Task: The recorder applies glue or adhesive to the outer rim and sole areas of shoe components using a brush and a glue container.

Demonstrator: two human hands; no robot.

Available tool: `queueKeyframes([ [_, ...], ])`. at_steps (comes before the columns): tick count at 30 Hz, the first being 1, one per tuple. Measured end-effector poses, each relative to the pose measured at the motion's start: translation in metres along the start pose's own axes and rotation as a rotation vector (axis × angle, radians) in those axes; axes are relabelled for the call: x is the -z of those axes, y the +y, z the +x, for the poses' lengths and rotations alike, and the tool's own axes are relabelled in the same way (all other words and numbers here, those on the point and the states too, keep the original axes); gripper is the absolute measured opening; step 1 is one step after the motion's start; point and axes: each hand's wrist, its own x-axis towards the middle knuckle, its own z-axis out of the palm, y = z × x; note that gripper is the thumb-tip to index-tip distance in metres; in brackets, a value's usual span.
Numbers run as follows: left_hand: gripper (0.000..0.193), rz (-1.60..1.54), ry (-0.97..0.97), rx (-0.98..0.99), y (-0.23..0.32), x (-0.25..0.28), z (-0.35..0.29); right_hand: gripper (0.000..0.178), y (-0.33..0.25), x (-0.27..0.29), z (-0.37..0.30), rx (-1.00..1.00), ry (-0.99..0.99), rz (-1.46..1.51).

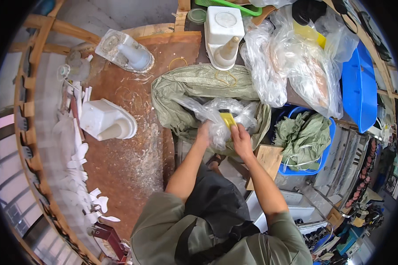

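My right hand (240,138) is closed on a flat yellow piece with a black end (227,119), whose kind I cannot make out. It is held over the mouth of a grey-green woven sack (168,86) with its rim rolled outward. Clear plastic bags (245,110) fill the sack's opening. My left hand (202,134) is closed on a crumpled clear plastic bag (216,128), just left of the yellow piece. Its fingers are partly hidden by the plastic.
White machine-like stands with cone posts (108,119) sit on the worn brown table (141,176); another stand (225,33) is beyond the sack. To the right are piled plastic bags (311,66), a blue tub (325,152) holding a woven sack, and a wooden board (266,163).
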Motion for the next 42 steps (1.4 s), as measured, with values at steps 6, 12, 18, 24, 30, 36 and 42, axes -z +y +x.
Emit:
queueKeyframes([
  [6,0.028,-0.543,-0.199,0.144,0.039,-0.067,-0.062,0.026,0.083,-0.065,0.011,0.017,0.116,0.22],
  [12,0.042,-0.383,-0.059,0.087,0.044,-0.079,-0.075,0.02,0.011,-0.041,0.003,-0.533,-0.391,0.068],
  [18,0.039,-0.399,-0.016,0.234,0.027,-0.067,-0.047,0.02,0.032,-0.057,-0.02,-0.546,-0.075,0.59],
  [24,0.038,-0.421,0.012,0.269,-0.008,-0.056,-0.044,0.024,0.048,-0.044,-0.048,-0.529,-0.063,0.486],
  [30,0.036,-0.428,-0.167,0.358,-0.006,-0.042,-0.028,0.03,0.063,-0.039,-0.071,-0.33,-0.031,0.223],
  [36,0.043,-0.444,-0.196,0.174,-0.006,-0.087,-0.061,0.021,0.049,-0.007,-0.048,-0.424,-0.18,0.221],
  [42,0.039,-0.612,-0.305,0.22,-0.016,-0.066,-0.051,0.017,0.055,-0.035,-0.055,-0.345,-0.05,0.3],
])
